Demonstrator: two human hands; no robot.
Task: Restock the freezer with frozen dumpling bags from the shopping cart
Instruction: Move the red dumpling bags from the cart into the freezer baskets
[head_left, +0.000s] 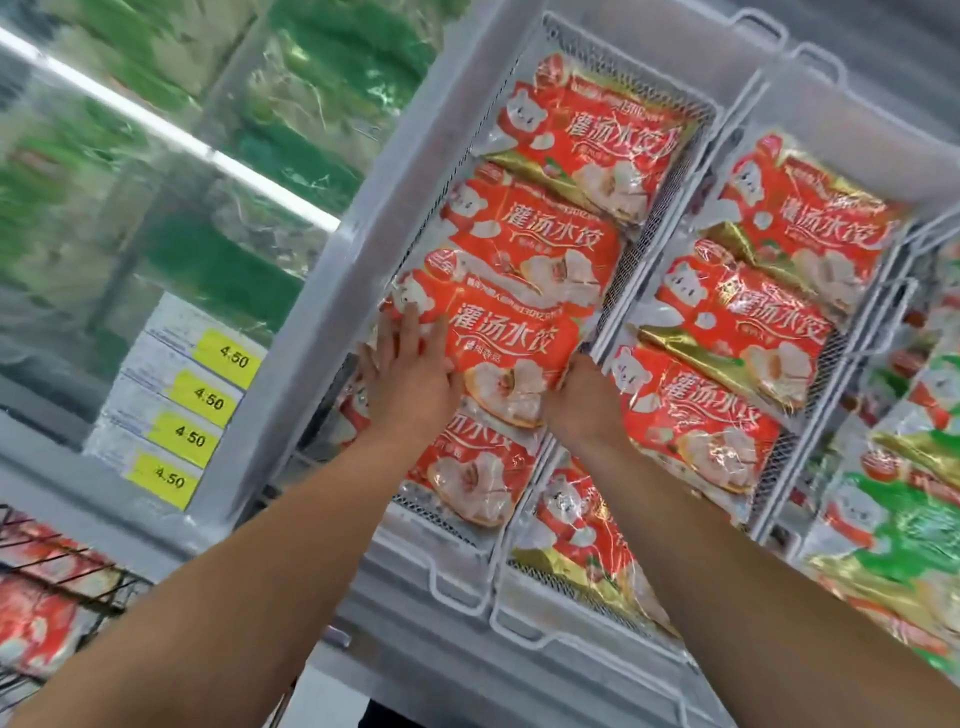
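A red dumpling bag (498, 343) lies on top of the row of red bags in the left wire basket (457, 587) of the open chest freezer. My left hand (410, 369) lies flat on the bag's left end, fingers spread. My right hand (582, 395) grips its lower right corner. More red bags (566, 150) fill the same basket above it. A second row of red bags (737, 332) fills the middle basket. The shopping cart (57, 582) shows at the lower left with red bags inside.
Yellow 4.50 price tags (202, 400) sit on the freezer's frame to the left. Behind glass at the upper left lie green packs (270, 150). Green and red bags (904, 525) fill the basket at the right edge.
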